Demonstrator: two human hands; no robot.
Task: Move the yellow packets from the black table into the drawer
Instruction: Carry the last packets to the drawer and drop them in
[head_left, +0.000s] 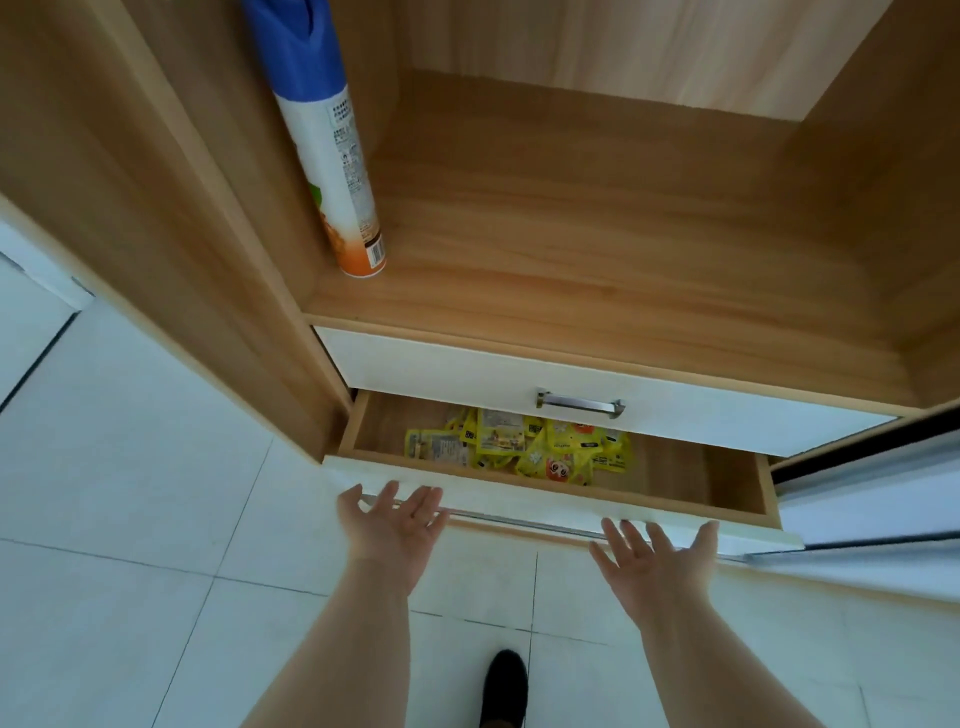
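The yellow packets (519, 448) lie in a loose, overlapping heap on the floor of the open drawer (691, 470). They are small flat sachets with printed panels and cartoon faces, some face up and some turned over, and they sit left of the drawer's middle, partly under the shadow of the shut upper drawer (457, 376) and its metal handle (580, 404). The heap is ahead of and below both hands, between them but closer to the left hand (395, 525). The drawer's long axis runs from side to side across the person's reach, so any push to close it would go straight away from the body. Both hands hold nothing, fingers straight and spread, palms turned toward the white front panel: the left hand's fingertips overlap its upper edge, the right hand (657, 564) is at its lower edge further along, and true contact cannot be told. No black desk is in view, and no packet is outside the drawer here. Above, a blue and orange spray can (332, 140) stands on the wooden shelf (597, 234); below, a black shoe (504, 686) rests on the pale tiled floor (130, 519).
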